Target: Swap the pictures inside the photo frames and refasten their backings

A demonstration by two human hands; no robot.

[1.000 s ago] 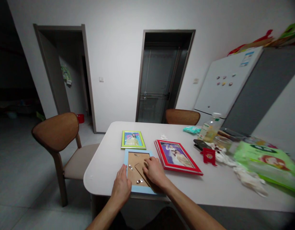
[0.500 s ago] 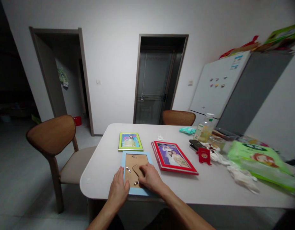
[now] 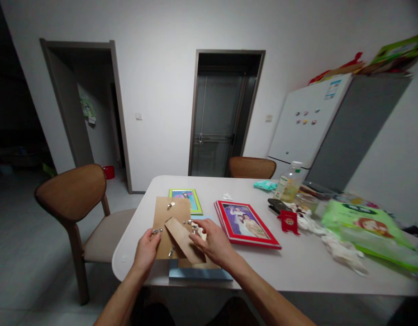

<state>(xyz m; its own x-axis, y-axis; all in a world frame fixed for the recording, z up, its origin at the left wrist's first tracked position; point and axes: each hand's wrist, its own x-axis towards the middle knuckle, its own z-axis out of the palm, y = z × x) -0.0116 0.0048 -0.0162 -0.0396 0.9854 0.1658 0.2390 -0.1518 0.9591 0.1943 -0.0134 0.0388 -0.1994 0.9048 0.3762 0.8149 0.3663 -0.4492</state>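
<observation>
My left hand (image 3: 146,250) is closed on the left edge of a brown picture-frame backing board (image 3: 160,209), its thumb beside a metal clip (image 3: 157,231). The board is raised and tilted above a light blue picture frame (image 3: 200,273) lying on the table. A brown stand flap (image 3: 184,240) sticks out from the board at a slant. My right hand (image 3: 214,241) is closed at the board's right edge, fingertips by another clip; the exact grip is partly hidden. More clips sit at the top and bottom of the board.
A green picture frame (image 3: 197,204) lies behind the board, partly covered. To the right are stacked red picture frames (image 3: 246,224), a bottle (image 3: 289,183), a black phone-like object (image 3: 277,205), a red booklet (image 3: 289,221) and a green package (image 3: 365,226). A chair (image 3: 73,194) stands left.
The backing board has come up out of the blue frame and shifted left. My left hand has moved left with it; my right hand has gone from the stand flap to the board's right side.
</observation>
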